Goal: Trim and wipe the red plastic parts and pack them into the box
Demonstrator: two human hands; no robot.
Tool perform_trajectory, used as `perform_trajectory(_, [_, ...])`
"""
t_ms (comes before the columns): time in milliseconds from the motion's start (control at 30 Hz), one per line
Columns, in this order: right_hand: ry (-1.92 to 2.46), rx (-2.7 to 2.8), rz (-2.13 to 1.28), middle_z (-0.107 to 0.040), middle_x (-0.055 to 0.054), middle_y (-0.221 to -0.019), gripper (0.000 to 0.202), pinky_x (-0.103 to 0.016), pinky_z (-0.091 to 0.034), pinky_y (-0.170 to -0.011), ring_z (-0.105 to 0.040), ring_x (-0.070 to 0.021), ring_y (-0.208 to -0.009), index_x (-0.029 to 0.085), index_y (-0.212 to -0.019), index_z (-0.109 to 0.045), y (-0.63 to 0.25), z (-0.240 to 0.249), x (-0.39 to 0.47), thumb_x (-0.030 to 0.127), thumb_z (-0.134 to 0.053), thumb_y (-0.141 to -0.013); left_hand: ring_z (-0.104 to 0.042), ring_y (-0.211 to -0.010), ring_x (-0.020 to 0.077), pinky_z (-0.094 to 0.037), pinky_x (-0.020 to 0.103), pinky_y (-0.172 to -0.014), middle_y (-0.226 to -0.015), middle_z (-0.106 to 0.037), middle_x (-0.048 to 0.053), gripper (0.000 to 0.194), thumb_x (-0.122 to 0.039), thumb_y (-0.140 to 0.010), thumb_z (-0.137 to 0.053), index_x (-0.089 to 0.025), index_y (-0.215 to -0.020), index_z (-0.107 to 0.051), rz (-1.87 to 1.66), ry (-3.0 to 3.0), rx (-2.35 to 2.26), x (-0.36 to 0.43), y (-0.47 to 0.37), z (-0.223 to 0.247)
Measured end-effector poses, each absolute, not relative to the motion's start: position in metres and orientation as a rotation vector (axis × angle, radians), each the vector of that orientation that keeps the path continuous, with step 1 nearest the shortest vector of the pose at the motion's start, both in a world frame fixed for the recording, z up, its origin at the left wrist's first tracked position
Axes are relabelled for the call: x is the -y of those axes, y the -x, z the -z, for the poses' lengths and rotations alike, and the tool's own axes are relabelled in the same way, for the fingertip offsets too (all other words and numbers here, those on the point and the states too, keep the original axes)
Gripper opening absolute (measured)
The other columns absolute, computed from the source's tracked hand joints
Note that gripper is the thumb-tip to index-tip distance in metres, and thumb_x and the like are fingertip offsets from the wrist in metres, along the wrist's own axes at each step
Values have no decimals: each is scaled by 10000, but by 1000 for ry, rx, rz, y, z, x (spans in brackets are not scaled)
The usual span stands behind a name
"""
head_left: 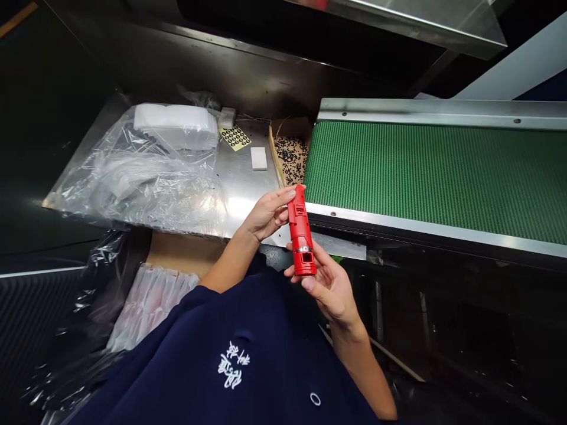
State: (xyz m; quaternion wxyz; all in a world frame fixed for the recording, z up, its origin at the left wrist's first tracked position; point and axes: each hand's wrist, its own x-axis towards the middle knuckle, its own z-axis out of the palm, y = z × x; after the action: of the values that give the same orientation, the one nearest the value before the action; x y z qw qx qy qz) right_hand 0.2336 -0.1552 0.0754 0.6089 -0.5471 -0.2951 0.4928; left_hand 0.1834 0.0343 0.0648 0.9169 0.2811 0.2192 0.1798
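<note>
Between my two hands is a red plastic housing [301, 230], long and narrow, with cutouts along its face and a silvery band near its lower end. My left hand [271, 211] pinches its upper end, thumb on top. Around the lower end, the fingers of my right hand [326, 284] support it from beneath, with the thumb at the bottom edge. The housing is held tilted in front of my chest, over the front edge of the metal bench [239, 183]. The fingers behind it are partly hidden.
A green conveyor belt [434, 177] runs off to the right. Beside it stands a cardboard box [277, 156] holding small black parts. A white block [258, 159], a yellow sticker sheet [236, 137] and clear bags [146, 171] lie leftward. Below, a carton [181, 254] contains wrapped pieces.
</note>
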Motion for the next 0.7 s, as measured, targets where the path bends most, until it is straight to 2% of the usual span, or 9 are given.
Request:
perform_trajectory(133, [1256, 653, -1097, -608, -149, -1293, 703, -347, -595, -708, -697, -208, -857, 207, -1389, -463, -235, -70, 161, 469, -719, -788, -355, -365, 12, -299, 102, -353, -577, -504, -43, 281, -173, -820, -707, -75, -1078, -656, -407, -619, -422, -28, -184, -68])
perform_trajectory(267, [1258, 572, -1055, -670, -119, -1180, 549, -293, -563, -667, -690, -171, -799, 205, -1327, -507, -236, -63, 165, 392, -681, -841, -433, -390, 34, -314, 132, -347, -658, -579, -17, 497, -226, -762, -763, -103, -1217, -605, -446, -711, -457, -19, -182, -72])
perform_trajectory(367, [1274, 536, -1075, -690, -112, -1128, 452, -279, -547, -640, -684, -159, -755, 193, -1276, -538, -235, -61, 168, 380, -634, -876, -471, -392, 52, -327, 151, -344, -681, -602, -5, 581, -278, -756, -776, -111, -1274, -569, -424, -786, -427, -14, -180, -74])
perform_trajectory(700, [1297, 525, -1120, -706, -96, -1072, 422, -267, -523, -633, -674, -155, -733, 201, -1208, -559, -236, -57, 180, 414, -652, -856, -530, -437, 75, -407, 157, -361, -716, -588, -13, 516, -362, -736, -821, -124, -1137, -602, -452, -920, -358, -10, -176, -72])
